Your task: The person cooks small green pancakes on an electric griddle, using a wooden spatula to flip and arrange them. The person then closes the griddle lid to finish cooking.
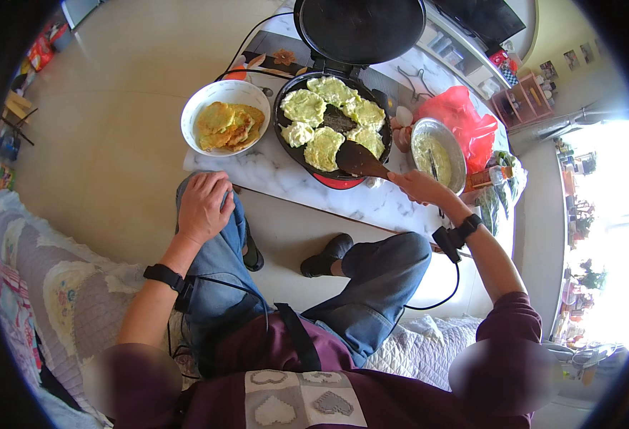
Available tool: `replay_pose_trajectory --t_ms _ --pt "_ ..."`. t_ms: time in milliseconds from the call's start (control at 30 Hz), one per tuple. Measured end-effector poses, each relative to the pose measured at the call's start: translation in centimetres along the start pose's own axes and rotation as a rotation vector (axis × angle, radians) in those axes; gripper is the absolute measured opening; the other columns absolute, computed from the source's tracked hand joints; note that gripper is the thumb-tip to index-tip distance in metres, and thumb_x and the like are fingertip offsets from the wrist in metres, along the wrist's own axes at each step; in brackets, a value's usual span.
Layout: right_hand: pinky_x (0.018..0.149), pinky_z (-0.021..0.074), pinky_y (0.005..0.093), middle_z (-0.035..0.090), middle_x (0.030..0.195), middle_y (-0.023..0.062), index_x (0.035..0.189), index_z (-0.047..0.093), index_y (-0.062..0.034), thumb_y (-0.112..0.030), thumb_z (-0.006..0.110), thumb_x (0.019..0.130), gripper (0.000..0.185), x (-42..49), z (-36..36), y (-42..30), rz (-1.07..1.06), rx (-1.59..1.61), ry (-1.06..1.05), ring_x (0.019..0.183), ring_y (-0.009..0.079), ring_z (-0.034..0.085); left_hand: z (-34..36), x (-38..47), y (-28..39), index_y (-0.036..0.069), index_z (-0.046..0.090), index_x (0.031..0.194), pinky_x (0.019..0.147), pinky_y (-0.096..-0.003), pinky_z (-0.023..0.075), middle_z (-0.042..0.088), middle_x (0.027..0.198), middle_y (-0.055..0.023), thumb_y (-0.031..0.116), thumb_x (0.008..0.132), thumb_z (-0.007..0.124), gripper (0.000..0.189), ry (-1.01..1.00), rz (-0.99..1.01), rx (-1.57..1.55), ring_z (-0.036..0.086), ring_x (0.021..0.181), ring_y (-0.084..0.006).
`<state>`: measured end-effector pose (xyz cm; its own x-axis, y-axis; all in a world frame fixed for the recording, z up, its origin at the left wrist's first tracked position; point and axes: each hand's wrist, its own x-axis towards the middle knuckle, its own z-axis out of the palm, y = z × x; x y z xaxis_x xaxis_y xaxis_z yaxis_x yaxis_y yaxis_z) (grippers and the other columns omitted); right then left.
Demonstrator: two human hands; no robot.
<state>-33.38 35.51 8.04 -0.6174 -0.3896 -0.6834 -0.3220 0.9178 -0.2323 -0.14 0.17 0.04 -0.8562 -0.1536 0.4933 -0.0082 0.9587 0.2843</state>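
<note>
My right hand (420, 186) grips the handle of a dark wooden spatula (359, 159). The spatula's blade lies in the round electric griddle (314, 167), against the right side of a pale green batter pancake (324, 149). Several more such pancakes ring the black plate, with a bare oily patch in the middle. My left hand (205, 205) rests on my left knee with nothing in it. In front of that knee stands a white bowl (187, 122) of browned pancakes (231, 124). To the right of the griddle, a metal bowl (456, 147) holds pale batter and a dark-handled utensil.
Behind the plate, the griddle's lid (360, 29) stands raised. A black cord (250, 37) runs off to its left. Eggshells (402, 134), a red plastic bag (456, 115), an oil bottle (488, 178) and bagged leafy greens (499, 201) crowd the marble-patterned table's (293, 185) right side.
</note>
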Motion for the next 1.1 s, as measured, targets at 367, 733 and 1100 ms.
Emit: replay_pose_trajectory --t_ms 367,733,1100 --pt "0.049 0.0496 0.0376 0.055 0.057 0.0074 0.077 0.066 -0.0039 -0.06 0.05 0.104 0.064 0.6 0.0 -2.8 -0.158 -0.022 0.048 0.051 0.021 0.06 0.1 -0.4 0.0 0.006 0.061 0.093 0.099 -0.0459 0.0468 0.065 0.112 -0.0094 0.012 0.087 0.068 0.011 -0.028 -0.057 -0.047 0.062 0.105 -0.0318" --pt "0.043 0.0438 0.0333 0.054 0.057 0.0046 0.064 0.054 -0.0069 -0.068 0.052 0.1 0.071 1.5 1.5 -4.0 -0.087 0.18 0.069 0.045 0.0168 0.054 0.2 -0.3 0.1 0.005 0.061 0.094 0.098 -0.0457 0.0467 0.065 0.111 -0.0097 0.011 0.087 0.068 0.011 -0.012 -0.046 -0.049 0.061 0.103 -0.032" --pt "0.041 0.041 0.0337 0.054 0.055 0.0058 0.065 0.057 -0.0059 -0.068 0.053 0.099 0.071 1.7 1.4 -4.6 -0.067 0.233 0.031 0.044 0.0177 0.052 0.1 -0.3 -0.1 0.005 0.061 0.093 0.098 -0.0458 0.0471 0.065 0.11 -0.0098 0.011 0.087 0.067 0.011 -0.017 -0.048 -0.052 0.061 0.104 -0.0319"
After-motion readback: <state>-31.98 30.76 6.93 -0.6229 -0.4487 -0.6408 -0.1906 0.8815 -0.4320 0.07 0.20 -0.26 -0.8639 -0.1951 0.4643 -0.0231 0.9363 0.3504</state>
